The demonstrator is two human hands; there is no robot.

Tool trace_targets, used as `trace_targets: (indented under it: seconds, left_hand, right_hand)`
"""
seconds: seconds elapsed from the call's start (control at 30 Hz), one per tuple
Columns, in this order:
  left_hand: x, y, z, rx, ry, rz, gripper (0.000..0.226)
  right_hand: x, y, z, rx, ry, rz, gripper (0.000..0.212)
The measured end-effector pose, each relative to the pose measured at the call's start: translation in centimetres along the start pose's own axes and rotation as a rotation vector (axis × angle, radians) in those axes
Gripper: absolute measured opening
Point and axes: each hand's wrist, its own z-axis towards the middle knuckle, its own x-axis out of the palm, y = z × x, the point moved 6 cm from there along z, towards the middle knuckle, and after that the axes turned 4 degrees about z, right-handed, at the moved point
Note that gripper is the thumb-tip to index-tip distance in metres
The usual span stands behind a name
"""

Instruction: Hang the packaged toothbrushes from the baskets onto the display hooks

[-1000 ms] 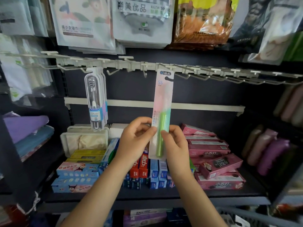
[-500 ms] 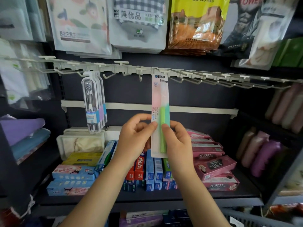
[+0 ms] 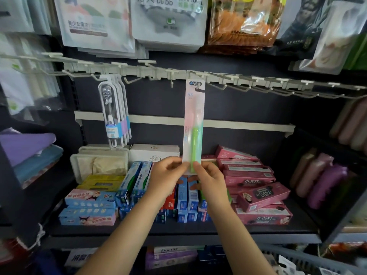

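Observation:
A packaged green toothbrush point(image 3: 194, 124) in a pink-and-white card hangs upright with its top hole at a hook point(image 3: 198, 87) on the white hook rail point(image 3: 234, 77). My left hand point(image 3: 168, 171) pinches the pack's bottom left edge. My right hand point(image 3: 210, 175) pinches its bottom right edge. Further left on the rail hang several clear-cased toothbrushes point(image 3: 114, 114). A grey basket point(image 3: 297, 259) shows at the bottom right, partly cut off.
Towel packs point(image 3: 168, 22) hang above the rail. Toothpaste boxes point(image 3: 256, 185) and blue cartons point(image 3: 89, 209) fill the shelf point(image 3: 178, 229) below my hands. Folded cloths point(image 3: 29, 149) lie at the left and bottles point(image 3: 325, 175) stand at the right. Bare hooks run rightward.
Both hands have slid down the pack from its middle to its bottom edge. The pack's top has stayed at the hook and it now hangs straighter.

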Motion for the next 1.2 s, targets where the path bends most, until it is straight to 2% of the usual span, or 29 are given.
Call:
trace_targets:
  seconds: [0.23, 0.37, 0.43, 0.53, 0.6, 0.67, 0.77, 0.83, 0.97, 1.07, 1.2]
  left_hand:
    - [0.9, 1.5, 4.9, -0.054, -0.089, 0.070, 0.006]
    - [1.4, 2.3, 7.0, -0.091, -0.079, 0.118, 0.011]
    - [1.5, 2.7, 6.9, -0.097, -0.081, 0.131, 0.012]
    - [1.0, 3.4, 4.8, -0.116, -0.169, 0.090, 0.014]
    - [2.1, 4.6, 2.4, -0.110, -0.158, 0.039, 0.009]
    - [4.5, 6.0, -1.0, -0.076, -0.047, 0.049, 0.009]
    - [8.9, 8.6, -6.3, 0.001, 0.208, 0.136, 0.001]
    - [11.8, 10.9, -9.4, 0.030, 0.344, 0.214, 0.009]
    - [18.3, 14.4, -15.3, 0.036, 0.572, 0.367, 0.003]
    - [22.5, 16.1, -19.7, 0.033, 0.693, 0.457, 0.027]
    - [25.8, 17.7, -23.8, 0.014, 0.801, 0.557, 0.064]
  right_hand:
    - [1.4, -1.3, 5.0, 0.056, -0.059, -0.003, 0.017]
    - [1.9, -2.2, 7.2, 0.094, -0.054, -0.042, 0.022]
    - [1.4, -2.6, 7.2, 0.117, -0.065, -0.056, 0.023]
    - [-0.3, -3.4, 5.8, 0.125, -0.076, -0.064, 0.018]
    - [-2.6, -4.2, 3.8, 0.117, -0.092, -0.089, 0.014]
    - [-5.5, -5.3, 0.8, 0.103, -0.095, -0.143, 0.012]
    - [-11.5, -8.0, -4.7, 0.120, -0.107, -0.314, 0.014]
    - [-17.0, -10.1, -8.3, 0.183, -0.178, -0.434, 0.015]
    - [-27.7, -11.8, -13.9, 0.291, -0.367, -0.658, 0.007]
    - [-32.8, -11.7, -16.9, 0.347, -0.398, -0.786, 0.005]
    - [-35.6, -13.2, -19.2, 0.488, -0.246, -0.942, 0.027]
